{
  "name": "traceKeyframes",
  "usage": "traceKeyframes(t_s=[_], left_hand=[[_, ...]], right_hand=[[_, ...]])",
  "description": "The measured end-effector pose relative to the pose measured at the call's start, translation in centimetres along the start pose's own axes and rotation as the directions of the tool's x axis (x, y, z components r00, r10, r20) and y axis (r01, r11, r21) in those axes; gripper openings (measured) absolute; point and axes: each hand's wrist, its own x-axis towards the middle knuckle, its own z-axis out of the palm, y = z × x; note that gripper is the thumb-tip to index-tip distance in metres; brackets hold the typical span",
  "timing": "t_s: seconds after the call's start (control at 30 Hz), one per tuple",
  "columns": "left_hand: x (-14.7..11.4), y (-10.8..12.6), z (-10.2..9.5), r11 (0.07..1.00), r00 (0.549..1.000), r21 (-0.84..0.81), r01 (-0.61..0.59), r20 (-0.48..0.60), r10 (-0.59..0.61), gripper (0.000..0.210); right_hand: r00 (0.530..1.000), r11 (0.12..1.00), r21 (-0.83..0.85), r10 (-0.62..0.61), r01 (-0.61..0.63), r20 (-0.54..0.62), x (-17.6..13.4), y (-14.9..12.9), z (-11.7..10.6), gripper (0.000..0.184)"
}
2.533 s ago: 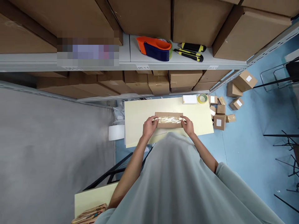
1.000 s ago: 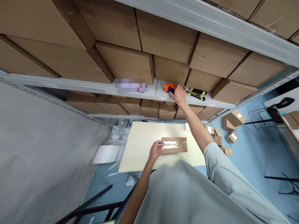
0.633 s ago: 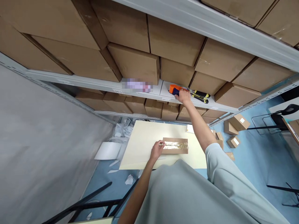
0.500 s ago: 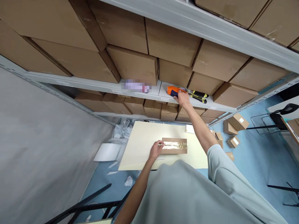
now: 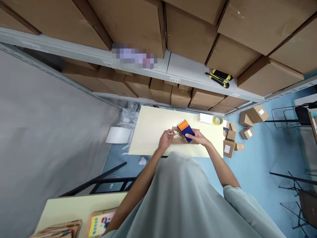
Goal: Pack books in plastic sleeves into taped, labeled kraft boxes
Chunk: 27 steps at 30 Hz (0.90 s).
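An orange and dark-blue box (image 5: pixel 186 131) is gripped in my right hand (image 5: pixel 198 137), tilted above the table. Under it lies a small cardboard carton (image 5: pixel 176 140) with shiny clear tape along its top, partly hidden by the box and my hands. My left hand (image 5: pixel 166 139) is at the carton's left end, thumb and fingers pinched together beside the tape. What those fingertips hold, if anything, is too small to make out. The carton rests on a pale yellow table (image 5: pixel 151 132).
Yellow-and-black utility knives (image 5: pixel 219 78) lie on the shelf (image 5: pixel 188 67) ahead, below large cartons (image 5: pixel 189 33). A white box (image 5: pixel 205 118) and a tape roll (image 5: pixel 218 120) sit at the table's far right. Several small cartons (image 5: pixel 229 147) are on the floor at right.
My right hand has come down from the shelf to the table, bringing the orange and dark-blue box over the carton. My left hand stays at the carton's left end. The view has tipped downward.
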Motion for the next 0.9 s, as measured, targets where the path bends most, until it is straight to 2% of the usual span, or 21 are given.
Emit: traceKeyframes(t_s=[0.07, 0.17, 0.3, 0.37, 0.47, 0.6, 0.8, 0.9], left_hand=[[-0.4, 0.1, 0.0, 1.0, 1.0, -0.011, 0.014, 0.024, -0.014, 0.021], [-1.2, 0.9, -0.3, 1.0, 0.998, -0.03, 0.009, 0.058, -0.007, 0.027], [-2.6, 3.7, -1.2, 0.997, 0.999, -0.054, -0.046, -0.032, 0.044, 0.04], [-3.2, 5.6, -1.7, 0.986, 1.0, -0.164, -0.017, 0.002, 0.018, 0.048], [-3.9, 8.4, -2.6, 0.956, 0.997, -0.29, 0.031, 0.072, -0.011, 0.058], [-4.6, 11.0, -3.6, 0.927, 0.992, -0.363, 0.098, 0.106, -0.063, 0.067], [-5.4, 12.2, -4.2, 0.907, 0.991, -0.402, 0.128, 0.082, -0.104, 0.072], [-5.7, 12.4, -4.4, 0.914, 0.99, -0.384, 0.13, 0.093, -0.102, 0.067]], right_hand=[[0.999, 0.998, 0.043, 0.042, -0.042, -0.008, -0.7, 1.8, 0.3, 0.063], [0.999, 0.997, 0.067, 0.046, -0.045, -0.014, -1.1, 3.1, 0.3, 0.062], [0.999, 0.998, 0.035, 0.042, -0.043, 0.022, -1.1, 3.0, -0.2, 0.061], [0.998, 0.999, 0.002, 0.037, -0.037, 0.057, -1.2, 2.5, -0.3, 0.061], [0.996, 0.998, -0.064, 0.025, -0.019, 0.091, -1.8, 1.5, -0.6, 0.058], [0.993, 0.984, -0.177, 0.005, 0.017, 0.119, -2.6, 0.6, -1.1, 0.056], [0.999, 0.894, -0.448, 0.007, 0.017, 0.052, -3.2, 0.4, -1.7, 0.052], [0.999, 0.86, -0.51, 0.006, 0.013, 0.035, -3.7, 0.1, -1.6, 0.048]])
